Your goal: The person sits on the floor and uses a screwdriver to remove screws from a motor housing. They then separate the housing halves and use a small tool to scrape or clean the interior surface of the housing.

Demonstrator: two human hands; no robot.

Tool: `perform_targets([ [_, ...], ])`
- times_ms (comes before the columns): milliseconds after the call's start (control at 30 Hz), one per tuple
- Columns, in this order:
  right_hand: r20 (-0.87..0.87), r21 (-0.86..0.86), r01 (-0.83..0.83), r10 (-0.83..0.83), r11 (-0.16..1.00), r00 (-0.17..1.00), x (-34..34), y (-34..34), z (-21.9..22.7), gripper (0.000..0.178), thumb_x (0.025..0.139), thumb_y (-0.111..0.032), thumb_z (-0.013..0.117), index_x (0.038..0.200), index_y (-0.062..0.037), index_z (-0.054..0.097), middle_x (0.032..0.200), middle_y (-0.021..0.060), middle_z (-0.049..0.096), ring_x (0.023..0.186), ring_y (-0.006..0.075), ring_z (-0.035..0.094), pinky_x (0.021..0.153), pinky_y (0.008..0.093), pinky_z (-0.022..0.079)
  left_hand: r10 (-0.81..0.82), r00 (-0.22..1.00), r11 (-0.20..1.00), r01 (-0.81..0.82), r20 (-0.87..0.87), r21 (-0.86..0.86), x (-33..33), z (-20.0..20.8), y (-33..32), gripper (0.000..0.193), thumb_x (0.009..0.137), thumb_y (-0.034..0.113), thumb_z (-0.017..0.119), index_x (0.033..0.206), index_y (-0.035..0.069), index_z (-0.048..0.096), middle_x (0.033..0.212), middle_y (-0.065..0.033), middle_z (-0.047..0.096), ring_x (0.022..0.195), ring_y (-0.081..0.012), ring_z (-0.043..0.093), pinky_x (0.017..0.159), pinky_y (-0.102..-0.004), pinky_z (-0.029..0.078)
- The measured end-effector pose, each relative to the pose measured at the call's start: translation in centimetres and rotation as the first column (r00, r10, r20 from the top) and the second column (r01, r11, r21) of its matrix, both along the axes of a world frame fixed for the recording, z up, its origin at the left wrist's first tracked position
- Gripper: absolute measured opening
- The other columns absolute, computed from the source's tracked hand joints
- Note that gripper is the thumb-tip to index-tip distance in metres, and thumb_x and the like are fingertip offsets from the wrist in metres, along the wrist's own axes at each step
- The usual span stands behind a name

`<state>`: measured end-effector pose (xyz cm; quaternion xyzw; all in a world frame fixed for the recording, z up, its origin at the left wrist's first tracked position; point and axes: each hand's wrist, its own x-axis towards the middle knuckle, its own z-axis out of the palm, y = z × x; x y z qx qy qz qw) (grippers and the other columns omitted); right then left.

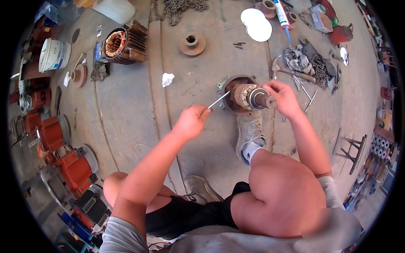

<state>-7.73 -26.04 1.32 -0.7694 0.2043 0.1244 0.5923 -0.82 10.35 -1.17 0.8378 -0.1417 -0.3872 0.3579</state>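
A motor rotor (242,95) with a bearing (258,99) on its shaft stands in a round end cover (229,84) on the floor, just beyond my shoe (249,133). My left hand (190,122) is closed around a thin metal rod (217,101). The rod's far tip reaches the inside of the cover, beside the rotor; its handle end is hidden in my fist. Close to the bearing's right side is my right hand (283,99), its fingers curled and pinched together. Whatever they may hold is too small to make out.
Beyond the rotor lie a flanged hub (193,44), a white crumpled rag (168,79) and small bolts (239,44). A motor stator housing (126,44) is at the far left. To the right are a hammer (295,72), grey rags (298,58) and a sealant tube (282,17). Orange motors (71,168) line the left.
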Motion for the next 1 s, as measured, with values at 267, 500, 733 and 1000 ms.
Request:
perform_targets([
  [267, 0.053, -0.068, -0.648, 0.651, 0.759, 0.757, 12.7, 1.8, 0.1, 0.029, 0.098, -0.028, 0.089, 0.116, -0.0056, 0.090, 0.110, 0.0101, 0.088, 0.103, 0.0202, 0.081, 0.097, 0.0351, 0.062, -0.042, 0.958, 0.997, 0.022, -0.285, -0.073, 3.6, 0.1, 0.8, 0.036, 0.120, 0.031, 0.064, 0.139, 0.005, 0.082, 0.077, 0.0052, 0.053, 0.074, -0.0093, 0.047, 0.070, -0.0325, 0.047],
  [500, -0.115, -0.179, -0.862, 0.860, 0.474, 0.497, 16.0, 5.9, 0.8, 0.026, 0.084, -0.022, 0.097, 0.106, -0.0092, 0.091, 0.098, 0.0078, 0.088, 0.090, 0.0232, 0.082, 0.083, 0.0388, 0.063, -0.198, 0.956, 0.979, 0.205, -0.215, 0.009, 8.3, 0.9, 1.0, 0.035, 0.119, 0.031, 0.066, 0.140, 0.007, 0.081, 0.077, 0.0023, 0.056, 0.074, -0.0108, 0.049, 0.071, -0.0329, 0.049],
  [733, -0.187, -0.290, -0.895, 0.897, 0.338, 0.400, 16.8, 7.2, 1.2, 0.018, 0.083, -0.023, 0.094, 0.094, -0.0108, 0.086, 0.092, 0.0067, 0.086, 0.084, 0.0283, 0.081, 0.078, 0.0426, 0.061, -0.270, 0.963, 0.962, 0.270, 0.003, -0.047, 7.8, -1.4, 2.0, 0.035, 0.117, 0.029, 0.069, 0.138, 0.004, 0.079, 0.106, -0.0168, 0.078, 0.101, -0.0283, 0.072, 0.094, -0.0419, 0.058],
  [1000, -0.237, -0.433, -0.893, 0.941, 0.122, 0.243, 17.6, 8.7, 1.7, 0.018, 0.079, -0.022, 0.091, 0.094, -0.0135, 0.088, 0.089, 0.0105, 0.083, 0.087, 0.0348, 0.079, 0.076, 0.0491, 0.061, -0.109, 0.991, 0.993, 0.111, 0.077, -0.028, 4.1, -1.9, 2.6, 0.032, 0.114, 0.025, 0.070, 0.135, 0.002, 0.077, 0.111, -0.0172, 0.077, 0.102, -0.0312, 0.073, 0.094, -0.0425, 0.058],
])
